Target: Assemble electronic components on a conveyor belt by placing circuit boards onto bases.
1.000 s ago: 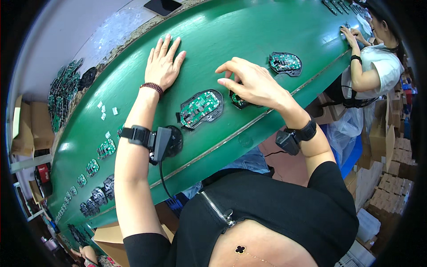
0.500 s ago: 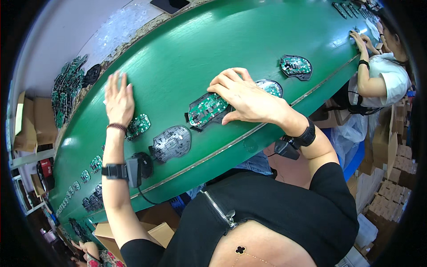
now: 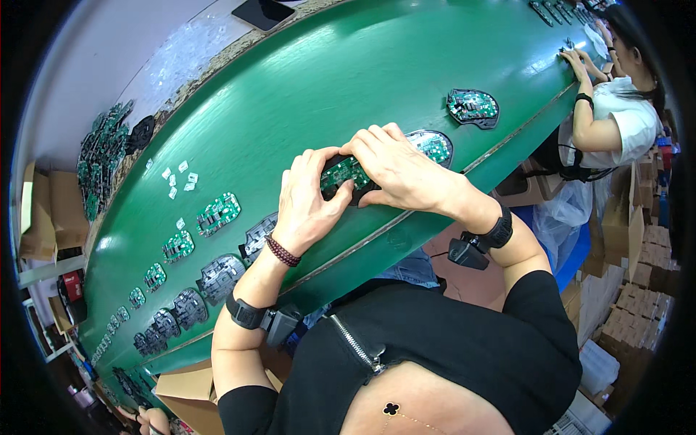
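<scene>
A green circuit board (image 3: 343, 174) sits in a black plastic shell (image 3: 368, 190) on the table, between my hands. My left hand (image 3: 308, 206) is closed round the near-left side, its thumb pressing on the board's face. From the right, my right hand (image 3: 399, 170) grips the far edge and side of the same piece, fingers curled over it. Parts of board and shell are hidden under my fingers. Just right of my right hand lies another shell with a board (image 3: 435, 147). A bare grey-black shell (image 3: 262, 235) is partly covered by my left wrist.
Loose boards (image 3: 219, 214) run in a row down the left, beside a row of dark shells (image 3: 221, 277). Small clear pieces (image 3: 190, 177) lie behind them. A fitted shell (image 3: 473, 108) lies farther right. A co-worker (image 3: 616, 116) sits at the right; a phone (image 3: 262, 13) rests at the back.
My left hand has come from the far left over to the piece and now holds it with the right. Small clear pieces show where the left hand was.
</scene>
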Action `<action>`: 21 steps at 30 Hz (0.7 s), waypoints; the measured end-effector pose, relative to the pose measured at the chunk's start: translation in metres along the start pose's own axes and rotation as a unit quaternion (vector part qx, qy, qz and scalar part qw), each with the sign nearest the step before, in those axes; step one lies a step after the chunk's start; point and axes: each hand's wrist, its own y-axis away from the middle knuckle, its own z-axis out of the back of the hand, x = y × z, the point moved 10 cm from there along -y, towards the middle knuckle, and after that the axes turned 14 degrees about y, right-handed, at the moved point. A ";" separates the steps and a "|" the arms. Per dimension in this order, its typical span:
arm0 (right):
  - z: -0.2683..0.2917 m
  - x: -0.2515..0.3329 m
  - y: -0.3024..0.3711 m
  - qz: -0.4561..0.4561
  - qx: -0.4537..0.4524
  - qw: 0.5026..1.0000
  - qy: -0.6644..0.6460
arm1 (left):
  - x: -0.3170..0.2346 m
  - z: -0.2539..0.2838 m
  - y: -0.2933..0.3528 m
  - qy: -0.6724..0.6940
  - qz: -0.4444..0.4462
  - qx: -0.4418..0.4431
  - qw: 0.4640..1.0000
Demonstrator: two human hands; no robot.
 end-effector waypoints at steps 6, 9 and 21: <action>0.004 -0.002 0.003 0.002 -0.012 1.000 -0.002 | -0.001 -0.003 -0.004 0.012 -0.001 -0.022 1.000; 0.004 -0.002 0.003 0.003 -0.012 1.000 0.003 | -0.004 -0.005 -0.006 0.011 0.022 -0.041 0.999; 0.015 -0.005 0.016 -0.018 -0.072 0.997 -0.026 | 0.003 0.009 0.007 0.036 0.048 -0.010 0.998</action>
